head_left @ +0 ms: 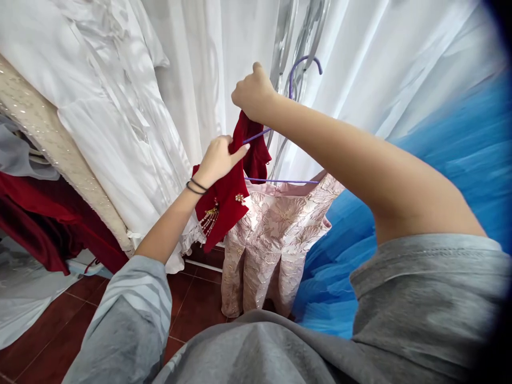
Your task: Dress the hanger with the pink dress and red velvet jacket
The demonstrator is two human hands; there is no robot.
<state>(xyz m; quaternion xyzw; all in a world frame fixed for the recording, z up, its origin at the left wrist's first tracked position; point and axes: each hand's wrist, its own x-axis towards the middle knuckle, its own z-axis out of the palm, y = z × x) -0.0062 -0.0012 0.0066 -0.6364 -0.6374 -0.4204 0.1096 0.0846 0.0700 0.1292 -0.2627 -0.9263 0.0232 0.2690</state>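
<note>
A small red velvet garment [228, 205], trimmed with beads and a gold tassel brooch, hangs over the left end of a purple clothes hanger [300, 182]. My left hand [219, 160] is closed on its upper edge, thumb pointing right. Higher up, my right hand [254, 93] is a fist gripping the top of the same red garment; its fingertips are partly hidden. Below, a pink floral brocade dress [276, 229] hangs from the hanger. The hanger's hook rests by silver metal bars [310, 37].
White dresses [116, 106] and a beige sequinned one [52, 128] hang at left, with dark red cloth [52, 224] beneath. Blue tulle [436, 176] fills the right side. White curtains [192, 53] hang behind. The floor [200, 298] is reddish tile.
</note>
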